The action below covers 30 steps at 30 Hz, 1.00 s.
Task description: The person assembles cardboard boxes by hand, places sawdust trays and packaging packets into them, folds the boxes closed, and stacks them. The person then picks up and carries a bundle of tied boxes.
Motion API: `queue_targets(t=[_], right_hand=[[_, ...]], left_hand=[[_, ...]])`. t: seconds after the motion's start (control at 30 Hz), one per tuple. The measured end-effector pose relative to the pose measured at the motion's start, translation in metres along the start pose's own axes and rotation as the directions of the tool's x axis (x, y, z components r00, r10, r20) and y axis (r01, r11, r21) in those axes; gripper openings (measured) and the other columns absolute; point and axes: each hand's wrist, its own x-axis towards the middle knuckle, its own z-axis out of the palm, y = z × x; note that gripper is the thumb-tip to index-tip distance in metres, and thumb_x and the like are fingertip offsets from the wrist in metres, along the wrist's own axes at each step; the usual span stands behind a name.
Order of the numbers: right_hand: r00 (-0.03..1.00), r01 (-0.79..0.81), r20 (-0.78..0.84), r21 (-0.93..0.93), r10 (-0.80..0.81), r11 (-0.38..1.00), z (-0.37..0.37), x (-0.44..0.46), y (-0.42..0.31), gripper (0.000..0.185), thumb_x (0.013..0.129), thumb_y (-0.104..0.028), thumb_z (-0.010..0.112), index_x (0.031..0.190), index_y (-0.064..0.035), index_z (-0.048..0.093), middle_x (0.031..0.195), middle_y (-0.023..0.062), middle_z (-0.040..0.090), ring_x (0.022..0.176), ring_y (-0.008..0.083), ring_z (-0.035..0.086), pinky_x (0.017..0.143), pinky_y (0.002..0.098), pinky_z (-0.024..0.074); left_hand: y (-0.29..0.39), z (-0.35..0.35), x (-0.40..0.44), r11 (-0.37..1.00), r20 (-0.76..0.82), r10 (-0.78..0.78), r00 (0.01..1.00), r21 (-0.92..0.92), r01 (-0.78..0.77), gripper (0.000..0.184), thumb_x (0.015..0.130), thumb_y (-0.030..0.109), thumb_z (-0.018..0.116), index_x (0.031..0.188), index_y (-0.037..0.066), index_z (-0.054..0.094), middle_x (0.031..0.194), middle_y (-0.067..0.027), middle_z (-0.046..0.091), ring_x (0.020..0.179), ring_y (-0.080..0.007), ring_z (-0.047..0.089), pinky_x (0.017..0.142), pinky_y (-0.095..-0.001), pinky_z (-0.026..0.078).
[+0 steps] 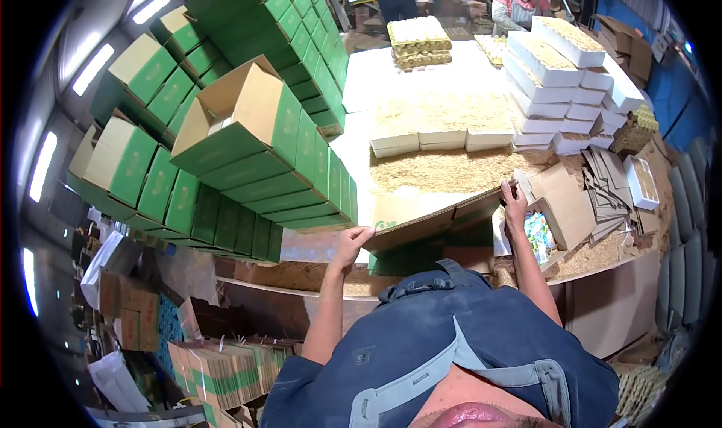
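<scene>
Closest to us is our dark blue work top (466,323), and just beyond it, at the near edge of the surface (359,97), is a green-and-brown carton (429,231). Our left hand (353,246) pinches one end of its raised cardboard edge and our right hand (514,204) grips the other, so both are closed on it. As we judge it, much is done: green cartons (323,176) stand formed and stacked at left, though one on top (226,116) gapes open. Ours looks unfinished, with its top unclosed; flattened cartons (229,371) at lower left remain unfolded, and white boxes (442,140) of straw-coloured filling sit ahead.
</scene>
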Motion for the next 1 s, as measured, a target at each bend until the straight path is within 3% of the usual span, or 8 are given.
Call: queue_targets(t=[0.17, 0.43, 0.5, 0.63, 0.7, 0.77, 0.83, 1.0], right_hand=[[0.998, -0.006, 0.069, 0.082, 0.001, 0.997, -0.01, 0.005, 0.014, 0.039, 0.093, -0.029, 0.067, 0.118, 0.001, 0.06, 0.094, -0.0005, 0.059, 0.085, 0.0085, 0.052, 0.079, 0.0236, 0.0427], [0.989, -0.059, 0.142, 0.097, 0.045, 0.993, -0.02, 0.001, 0.008, 0.06, 0.093, -0.028, 0.066, 0.139, 0.0048, 0.045, 0.127, 0.0096, 0.057, 0.111, 0.0149, 0.054, 0.096, 0.0269, 0.0429], [0.981, -0.116, 0.174, 0.16, 0.088, 0.98, -0.023, 0.005, 0.018, 0.063, 0.094, -0.027, 0.065, 0.142, 0.0045, 0.041, 0.135, 0.0124, 0.053, 0.117, 0.017, 0.052, 0.098, 0.0282, 0.0422], [0.962, -0.126, 0.262, 0.156, 0.082, 0.98, -0.019, 0.006, 0.007, 0.061, 0.09, -0.018, 0.062, 0.143, 0.0027, 0.041, 0.139, 0.0129, 0.05, 0.12, 0.0171, 0.051, 0.098, 0.0277, 0.0428], [0.957, -0.125, 0.282, 0.187, 0.068, 0.974, -0.017, 0.004, -0.008, 0.061, 0.086, -0.014, 0.059, 0.143, 0.0022, 0.042, 0.139, 0.0129, 0.051, 0.12, 0.017, 0.051, 0.099, 0.0276, 0.0423], [0.925, -0.116, 0.381, 0.242, 0.016, 0.963, -0.015, 0.012, -0.009, 0.066, 0.076, -0.006, 0.052, 0.141, 0.0012, 0.046, 0.135, 0.0133, 0.054, 0.118, 0.0177, 0.053, 0.1, 0.0285, 0.0411], [0.882, -0.027, 0.467, 0.189, -0.066, 0.982, 0.007, -0.003, -0.051, 0.065, 0.072, -0.007, 0.051, 0.136, 0.0026, 0.051, 0.132, 0.0132, 0.056, 0.117, 0.0204, 0.056, 0.102, 0.0304, 0.0404], [0.884, 0.064, 0.463, 0.005, -0.059, 0.998, 0.056, -0.005, -0.016, 0.061, 0.073, -0.005, 0.046, 0.133, 0.0051, 0.051, 0.134, 0.0174, 0.056, 0.125, 0.0251, 0.053, 0.109, 0.0326, 0.0358]], left_hand=[[0.039, -0.001, -0.016, 0.955, 0.327, -0.087, 0.941, 0.297, -0.015, 0.032, 0.09, 0.023, 0.07, 0.111, -0.001, 0.07, 0.1, -0.0072, 0.07, 0.092, -0.0143, 0.063, 0.083, -0.028, 0.049], [0.041, 0.003, -0.007, 0.944, 0.339, -0.116, 0.934, 0.33, -0.003, 0.032, 0.09, 0.026, 0.067, 0.115, 0.005, 0.07, 0.1, -0.0068, 0.072, 0.088, -0.0136, 0.064, 0.08, -0.0297, 0.05], [0.057, 0.015, -0.014, 0.747, 0.242, 0.043, 0.969, 0.637, -0.192, 0.032, 0.091, 0.026, 0.065, 0.116, 0.007, 0.069, 0.099, -0.0138, 0.072, 0.085, -0.0175, 0.066, 0.079, -0.0305, 0.05], [0.086, 0.041, -0.024, 0.472, 0.368, -0.1, 0.925, 0.835, -0.281, 0.037, 0.091, 0.022, 0.06, 0.125, 0.009, 0.062, 0.107, -0.0215, 0.068, 0.095, -0.0316, 0.067, 0.085, -0.0388, 0.051], [0.081, 0.037, -0.014, 0.461, 0.36, -0.135, 0.923, 0.847, -0.263, 0.041, 0.091, 0.021, 0.059, 0.131, 0.01, 0.058, 0.112, -0.0249, 0.065, 0.101, -0.0379, 0.064, 0.088, -0.0413, 0.05], [0.066, 0.025, -0.001, 0.699, 0.192, 0.122, 0.974, 0.68, -0.222, 0.046, 0.09, 0.021, 0.06, 0.134, 0.009, 0.054, 0.114, -0.0271, 0.063, 0.102, -0.0423, 0.062, 0.091, -0.0421, 0.049], [0.071, 0.025, 0.008, 0.663, 0.216, 0.231, 0.949, 0.678, -0.316, 0.06, 0.088, 0.017, 0.056, 0.145, 0.009, 0.039, 0.114, -0.0307, 0.061, 0.104, -0.0452, 0.06, 0.093, -0.0442, 0.048], [0.092, 0.057, 0.023, 0.543, 0.116, -0.013, 0.993, 0.835, -0.09, 0.084, 0.081, 0.006, 0.049, 0.152, 0.002, 0.004, 0.109, -0.0384, 0.059, 0.103, -0.0497, 0.059, 0.096, -0.0471, 0.046]])
